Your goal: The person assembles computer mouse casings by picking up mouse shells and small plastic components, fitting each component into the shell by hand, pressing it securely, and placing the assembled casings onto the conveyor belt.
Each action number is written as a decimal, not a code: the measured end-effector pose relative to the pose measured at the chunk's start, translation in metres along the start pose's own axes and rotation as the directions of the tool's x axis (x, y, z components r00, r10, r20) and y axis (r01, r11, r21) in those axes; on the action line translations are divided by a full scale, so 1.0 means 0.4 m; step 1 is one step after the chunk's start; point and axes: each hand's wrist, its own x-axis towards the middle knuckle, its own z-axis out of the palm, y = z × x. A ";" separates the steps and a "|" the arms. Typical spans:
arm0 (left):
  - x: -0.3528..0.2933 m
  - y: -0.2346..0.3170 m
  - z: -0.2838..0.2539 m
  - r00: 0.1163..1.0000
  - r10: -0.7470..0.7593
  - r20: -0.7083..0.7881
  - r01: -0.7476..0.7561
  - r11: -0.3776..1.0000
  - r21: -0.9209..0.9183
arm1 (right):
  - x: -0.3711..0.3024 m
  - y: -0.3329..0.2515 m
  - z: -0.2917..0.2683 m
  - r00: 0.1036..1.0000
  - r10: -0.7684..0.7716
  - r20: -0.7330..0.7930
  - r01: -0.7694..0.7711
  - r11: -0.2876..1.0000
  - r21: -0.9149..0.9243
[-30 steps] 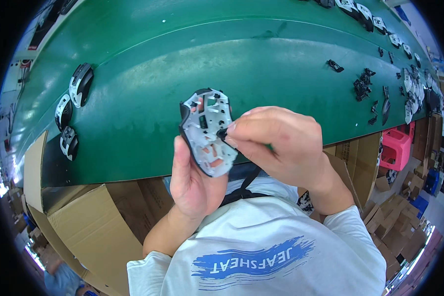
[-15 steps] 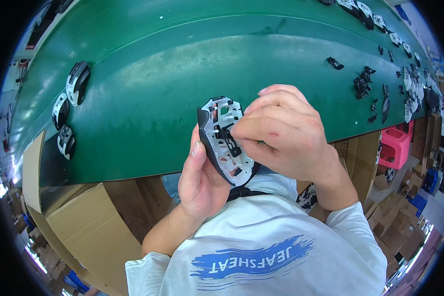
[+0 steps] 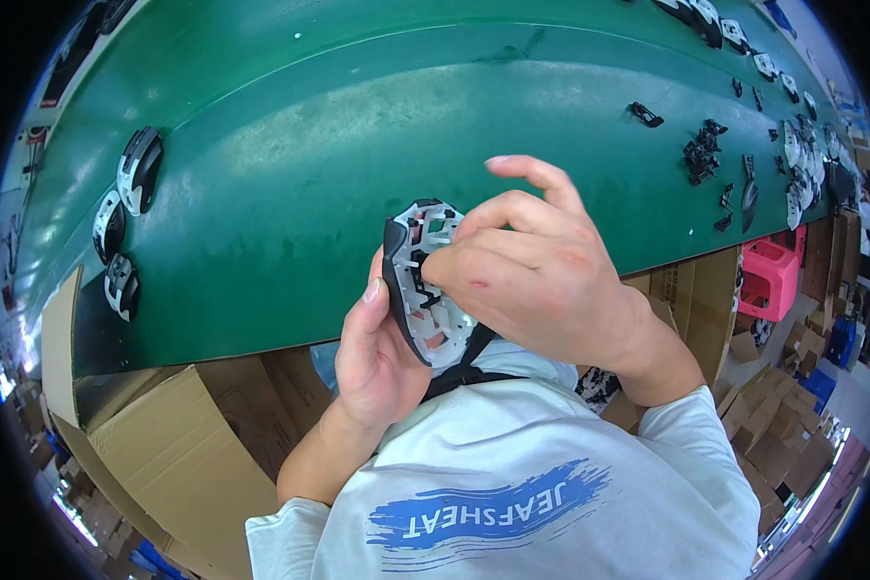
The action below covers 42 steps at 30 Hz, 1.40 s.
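At the green counter, I cradle a white-and-black mouse shell in my left hand, thumb along its dark left edge, the other fingers mostly hidden behind it. The shell is above the near part of the counter in this view, tilted, its pegged inner side showing. My right hand reaches over it from the right, fingertips down at a narrow black part inside the shell, near its middle; one finger is raised clear, the others bent. The tips are partly covered by my own hand, so whether they pinch the piece or only press it, I cannot tell.

The black part lies within the shell, but whether it is fully seated cannot be told from here; I judge this unit unfinished. Three mouse-shaped pieces stand in a row at far left, seemingly further along. At right, a heap of loose black parts and a cluster of white shells lie unjoined.
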 end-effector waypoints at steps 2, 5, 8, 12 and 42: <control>-0.006 0.002 -0.002 1.000 0.000 -0.002 0.000 1.000 -0.009 | 0.001 -0.012 -0.007 1.000 -0.016 -0.013 0.015 0.999 -0.038; 0.002 0.006 0.005 0.998 0.048 0.030 -0.045 0.994 -0.097 | -0.011 -0.036 -0.029 0.993 -0.023 -0.120 0.014 0.997 -0.076; 0.018 0.015 0.025 0.999 0.047 0.004 -0.047 0.995 0.088 | -0.063 -0.049 -0.038 1.000 0.021 -0.021 -0.021 0.999 0.039; 0.030 0.022 0.036 1.000 0.018 0.023 -0.024 0.958 0.286 | -0.069 -0.060 -0.009 0.990 0.085 0.115 -0.093 0.993 0.073; 0.069 0.023 -0.020 0.971 0.235 -0.046 -0.218 0.946 0.238 | -0.033 -0.014 0.085 0.998 0.045 0.036 -0.051 0.975 0.217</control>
